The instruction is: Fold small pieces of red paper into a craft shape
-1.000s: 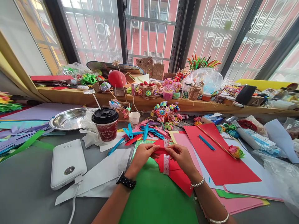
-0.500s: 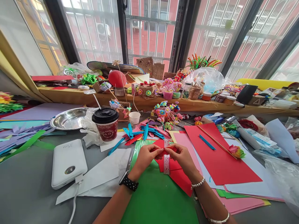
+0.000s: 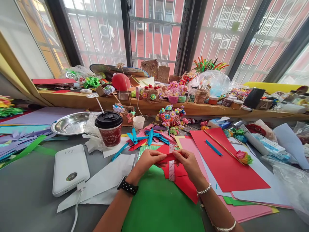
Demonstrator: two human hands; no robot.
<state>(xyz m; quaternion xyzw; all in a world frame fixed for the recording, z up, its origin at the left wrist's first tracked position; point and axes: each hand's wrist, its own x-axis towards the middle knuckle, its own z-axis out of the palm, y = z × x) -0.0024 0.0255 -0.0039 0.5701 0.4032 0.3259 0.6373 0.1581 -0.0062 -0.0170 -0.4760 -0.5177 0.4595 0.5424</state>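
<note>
— What were the hands doing there?

— Both were up over the middle of the bench. The left hand and the right hand had their fingers pinched shut on a small red strip of paper, one hand at each end, held just above the bench.

— And underneath?

— A clear ruler lay on a sheet of red paper, and that sat partly on a big green sheet right in front of the person.

— Anything close by?

— Plenty! A white power bank lay off to the left with its cable plugged in. Behind it stood a red paper cup with a black lid, beside a steel bowl. Past the hands lay a heap of folded blue and red paper pieces. To the right, a wooden stick rested across a large red sheet.
</note>
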